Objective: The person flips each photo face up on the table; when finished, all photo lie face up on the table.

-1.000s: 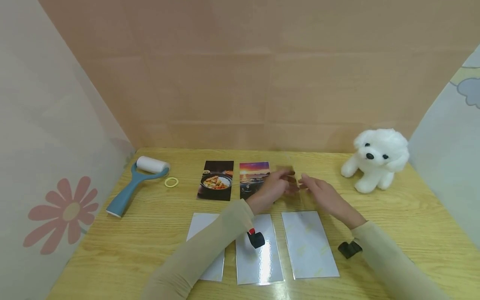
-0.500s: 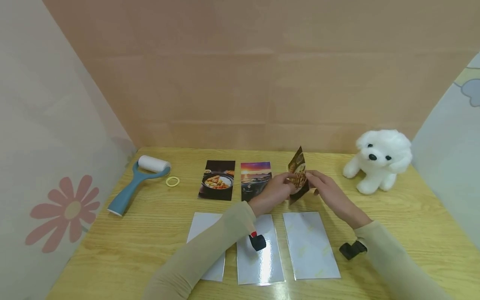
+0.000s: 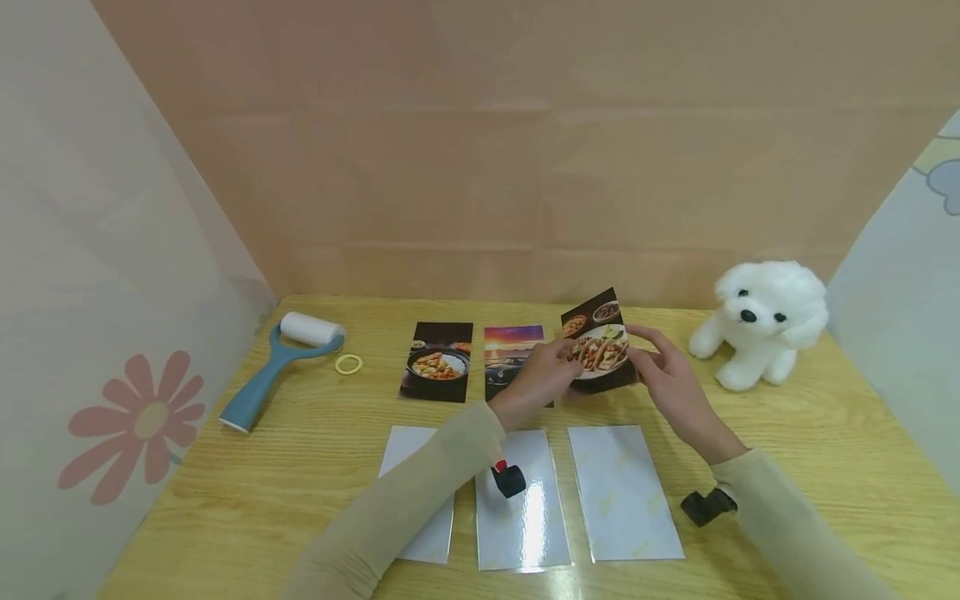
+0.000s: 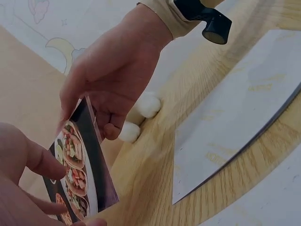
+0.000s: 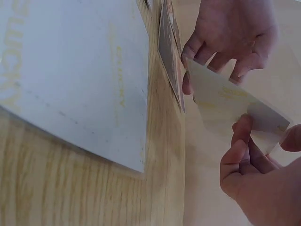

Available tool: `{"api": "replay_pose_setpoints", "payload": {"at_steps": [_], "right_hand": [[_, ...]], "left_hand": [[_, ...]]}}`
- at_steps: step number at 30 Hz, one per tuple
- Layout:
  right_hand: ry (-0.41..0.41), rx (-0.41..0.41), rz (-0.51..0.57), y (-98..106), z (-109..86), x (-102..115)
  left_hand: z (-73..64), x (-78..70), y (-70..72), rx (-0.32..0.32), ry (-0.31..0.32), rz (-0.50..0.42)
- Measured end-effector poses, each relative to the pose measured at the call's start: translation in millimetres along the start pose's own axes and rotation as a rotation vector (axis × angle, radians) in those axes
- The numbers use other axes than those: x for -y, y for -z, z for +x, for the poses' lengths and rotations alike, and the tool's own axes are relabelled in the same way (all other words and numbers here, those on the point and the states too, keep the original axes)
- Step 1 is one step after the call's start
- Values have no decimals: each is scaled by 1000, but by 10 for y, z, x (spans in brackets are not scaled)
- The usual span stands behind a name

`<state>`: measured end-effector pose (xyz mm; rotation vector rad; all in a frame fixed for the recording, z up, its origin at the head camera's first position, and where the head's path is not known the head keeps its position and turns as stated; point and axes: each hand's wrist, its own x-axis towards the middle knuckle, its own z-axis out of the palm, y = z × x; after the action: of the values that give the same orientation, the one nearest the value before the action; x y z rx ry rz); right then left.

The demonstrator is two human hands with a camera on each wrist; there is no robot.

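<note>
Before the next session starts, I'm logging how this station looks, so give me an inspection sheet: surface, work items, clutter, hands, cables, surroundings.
Surface: wood-grain table.
Work items: taco picture raised and tilted; rice-bowl picture and sunset car picture lying flat; three white sheets in the nearer row.
Clutter: blue-handled roller, yellow ring, white plush dog.
Hands: right hand holds the taco picture; left hand has fingers over its picture side, grip unclear.
Cables: nothing seen.
Surroundings: brown backdrop, pale printed panels either side.
</note>
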<state>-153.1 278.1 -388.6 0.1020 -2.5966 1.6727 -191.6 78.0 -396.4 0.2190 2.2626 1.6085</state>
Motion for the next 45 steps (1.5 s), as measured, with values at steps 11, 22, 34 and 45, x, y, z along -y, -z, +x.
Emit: {"api": "replay_pose_setpoints", "payload": {"at_steps": [11,22,34,45], "right_hand": [[54,-70,-46,2,-43,-92],[144,-138,-249,-2,-44,-149],[93,-151,-432,17,-2,-202],[53,-83,-481,29,8,-244]], "left_hand": [[17,41,121,-78,30,-105],[12,71,175,-50,33,-112],[12,53,203,-10,54,-78],[2,101,232,53,30,-37]]}}
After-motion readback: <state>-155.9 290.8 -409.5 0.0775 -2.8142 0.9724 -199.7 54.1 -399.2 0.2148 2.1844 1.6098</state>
